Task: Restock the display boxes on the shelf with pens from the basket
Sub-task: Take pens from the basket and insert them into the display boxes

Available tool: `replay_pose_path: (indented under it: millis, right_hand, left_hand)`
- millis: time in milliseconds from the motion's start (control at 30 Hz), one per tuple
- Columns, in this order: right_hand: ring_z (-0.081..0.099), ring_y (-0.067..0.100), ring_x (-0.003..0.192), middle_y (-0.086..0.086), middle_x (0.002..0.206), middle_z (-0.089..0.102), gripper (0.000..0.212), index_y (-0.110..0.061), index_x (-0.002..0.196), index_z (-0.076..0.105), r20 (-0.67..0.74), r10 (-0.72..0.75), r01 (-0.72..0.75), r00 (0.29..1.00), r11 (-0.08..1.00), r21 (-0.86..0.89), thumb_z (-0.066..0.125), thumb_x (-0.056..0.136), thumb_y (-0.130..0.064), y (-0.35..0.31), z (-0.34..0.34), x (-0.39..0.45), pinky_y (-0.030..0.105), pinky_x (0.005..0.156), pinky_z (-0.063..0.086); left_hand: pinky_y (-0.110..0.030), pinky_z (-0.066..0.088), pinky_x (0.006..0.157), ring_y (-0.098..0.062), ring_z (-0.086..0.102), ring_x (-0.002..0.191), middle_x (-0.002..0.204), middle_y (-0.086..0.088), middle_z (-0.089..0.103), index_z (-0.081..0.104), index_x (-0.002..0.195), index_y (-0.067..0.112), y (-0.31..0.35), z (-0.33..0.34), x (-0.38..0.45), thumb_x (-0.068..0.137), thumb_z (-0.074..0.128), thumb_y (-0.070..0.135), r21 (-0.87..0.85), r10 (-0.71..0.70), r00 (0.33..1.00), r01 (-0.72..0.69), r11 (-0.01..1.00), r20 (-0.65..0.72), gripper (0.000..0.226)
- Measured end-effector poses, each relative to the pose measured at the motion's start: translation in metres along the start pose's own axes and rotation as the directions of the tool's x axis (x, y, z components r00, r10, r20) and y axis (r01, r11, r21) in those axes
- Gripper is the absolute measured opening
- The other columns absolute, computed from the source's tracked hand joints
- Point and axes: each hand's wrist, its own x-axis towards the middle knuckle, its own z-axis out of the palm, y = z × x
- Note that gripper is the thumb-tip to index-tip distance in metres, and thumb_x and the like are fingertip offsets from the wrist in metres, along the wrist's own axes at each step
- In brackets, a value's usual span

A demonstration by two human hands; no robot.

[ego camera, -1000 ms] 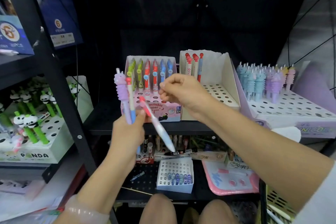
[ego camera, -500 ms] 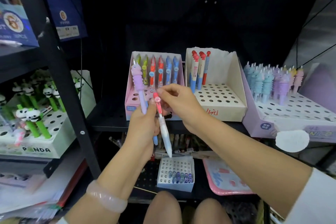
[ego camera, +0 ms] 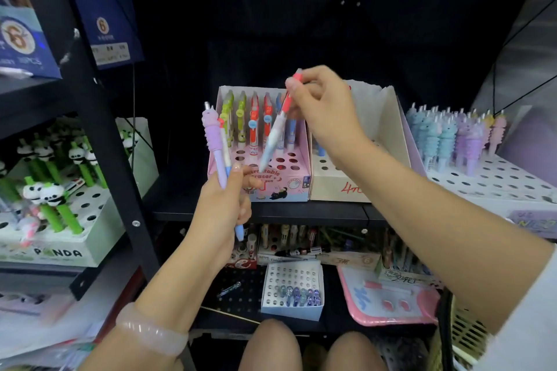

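Eraser-pen display box sits on the middle shelf, touching the cream box on its right; unicorn-pen box is further right, panda-pen box on the next rack to the left. Right hand holds one pen tilted above the eraser-pen box's front holes, its filled rows behind; left hand holds two pens upright just left of and before that box. Below the shelf: small perforated box at centre, tray to its right, basket at far right.
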Motion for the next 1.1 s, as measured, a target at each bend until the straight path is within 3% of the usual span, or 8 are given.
replay_pose_path:
  millis: [100, 300, 600, 700, 800, 900, 1000, 1100]
  right_hand:
    - [0.063, 0.004, 0.071, -0.004, 0.074, 0.064, 0.008, -0.022, 0.088, 0.05, -0.059, -0.14, 0.129, 0.988, 0.978, -0.164, 0.057, 0.092, -0.02, 0.005, 0.004, 0.01, 0.006, 0.063, 0.047]
    - [0.058, -0.002, 0.069, -0.012, 0.074, 0.06, 0.009, -0.02, 0.092, 0.05, -0.056, -0.083, 0.065, 0.995, 0.958, -0.278, 0.058, 0.091, -0.021, 0.019, 0.012, 0.013, 0.0, 0.059, 0.043]
    - [0.063, 0.017, 0.081, 0.004, 0.087, 0.065, 0.025, -0.009, 0.104, 0.052, 0.063, -0.009, 0.039, 0.998, 0.877, -0.478, 0.058, 0.091, -0.028, 0.033, 0.024, 0.0, 0.028, 0.072, 0.052]
    - [0.061, 0.021, 0.076, 0.011, 0.086, 0.066, 0.021, -0.008, 0.097, 0.051, 0.086, 0.039, 0.012, 0.996, 0.852, -0.523, 0.057, 0.092, -0.027, 0.032, 0.029, 0.002, 0.028, 0.066, 0.047]
    - [0.063, 0.024, 0.081, 0.012, 0.087, 0.066, 0.015, -0.007, 0.092, 0.053, 0.167, 0.146, -0.025, 0.975, 0.821, -0.57, 0.056, 0.093, -0.021, 0.038, 0.03, -0.004, 0.038, 0.078, 0.052]
    - [0.066, 0.024, 0.082, 0.014, 0.088, 0.068, 0.013, -0.003, 0.093, 0.055, 0.179, 0.225, -0.105, 0.958, 0.852, -0.513, 0.055, 0.093, -0.016, 0.044, 0.022, -0.015, 0.04, 0.078, 0.054]
    - [0.062, 0.012, 0.067, 0.007, 0.08, 0.068, 0.012, -0.01, 0.088, 0.057, 0.152, 0.163, -0.076, 0.975, 0.885, -0.46, 0.055, 0.093, -0.021, 0.035, 0.013, -0.021, 0.022, 0.063, 0.051]
    - [0.062, 0.005, 0.066, -0.001, 0.078, 0.066, 0.018, -0.015, 0.088, 0.062, 0.212, 0.237, -0.206, 0.948, 0.966, -0.158, 0.051, 0.095, -0.028, 0.021, 0.002, -0.03, 0.018, 0.062, 0.054]
  left_hand:
    - [-0.017, 0.023, 0.033, -0.006, 0.025, 0.032, 0.062, 0.002, 0.065, 0.048, 0.095, 0.015, -0.001, -0.006, -0.001, 0.1, 0.037, 0.026, 0.042, 0.023, 1.0, -0.023, 0.999, 0.007, 0.016]
    - [-0.018, 0.029, 0.035, -0.007, 0.033, 0.035, 0.066, 0.002, 0.066, 0.051, 0.091, 0.018, 0.0, -0.014, -0.005, 0.099, 0.038, 0.027, 0.037, 0.056, 0.998, -0.058, 0.998, 0.034, 0.017]
    - [-0.016, 0.039, 0.047, -0.006, 0.04, 0.048, 0.079, -0.009, 0.052, 0.064, 0.098, 0.018, -0.001, -0.014, -0.006, 0.096, 0.043, 0.027, -0.026, 0.049, 0.998, -0.048, 0.998, 0.047, 0.024]
    - [-0.015, 0.039, 0.047, -0.005, 0.042, 0.047, 0.071, -0.001, 0.052, 0.063, 0.095, 0.015, 0.0, -0.009, -0.007, 0.096, 0.045, 0.021, -0.055, 0.049, 0.998, -0.047, 0.997, 0.033, 0.019]
    - [-0.015, 0.039, 0.044, -0.002, 0.043, 0.046, 0.058, 0.009, 0.055, 0.059, 0.089, 0.011, 0.0, -0.005, -0.013, 0.097, 0.044, 0.015, -0.018, 0.069, 0.997, -0.069, 0.997, 0.046, 0.018]
    - [-0.015, 0.038, 0.045, -0.004, 0.042, 0.046, 0.067, 0.002, 0.052, 0.052, 0.09, 0.013, 0.002, -0.004, -0.019, 0.099, 0.039, 0.015, 0.039, 0.1, 0.992, -0.103, 0.994, 0.074, 0.016]
    - [-0.015, 0.038, 0.045, -0.003, 0.042, 0.047, 0.074, -0.002, 0.051, 0.049, 0.091, 0.012, 0.005, -0.002, -0.02, 0.1, 0.037, 0.015, 0.046, 0.121, 0.989, -0.125, 0.991, 0.083, 0.015]
    - [-0.015, 0.038, 0.045, -0.005, 0.042, 0.047, 0.073, -0.002, 0.052, 0.05, 0.093, 0.012, 0.003, 0.009, -0.02, 0.1, 0.037, 0.015, 0.028, 0.125, 0.987, -0.128, 0.991, 0.102, 0.015]
